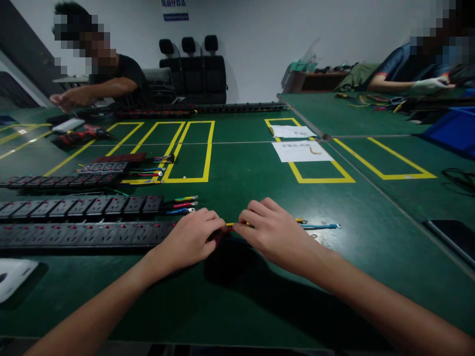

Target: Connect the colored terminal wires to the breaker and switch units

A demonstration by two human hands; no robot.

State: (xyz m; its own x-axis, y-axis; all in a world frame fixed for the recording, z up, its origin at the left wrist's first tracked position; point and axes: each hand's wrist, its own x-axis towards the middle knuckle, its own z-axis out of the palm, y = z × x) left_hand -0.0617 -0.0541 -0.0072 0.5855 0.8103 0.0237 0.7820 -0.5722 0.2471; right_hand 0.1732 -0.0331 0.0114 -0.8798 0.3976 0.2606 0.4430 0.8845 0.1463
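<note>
In front of me lies a long black socket strip (85, 236) with red switches. Coloured wires leave its right end and pass under my hands. My left hand (195, 235) is closed around the wires by the strip's end; its fingers hide that spot. A short stretch of yellow wire (230, 225), with red beside it, shows between the hands. Farther along, my right hand (269, 230) pinches the same wires. Beyond it a blue wire (321, 227) sticks out with a metal terminal on its end, beside a yellow one.
Behind my strip lies a second socket strip (79, 206) with lugged wires, then several shorter ones. Paper sheets (304, 151) lie ahead on the green table. A red-black power drill (79, 136) is far left, a phone (452, 242) right. Two people work across the table.
</note>
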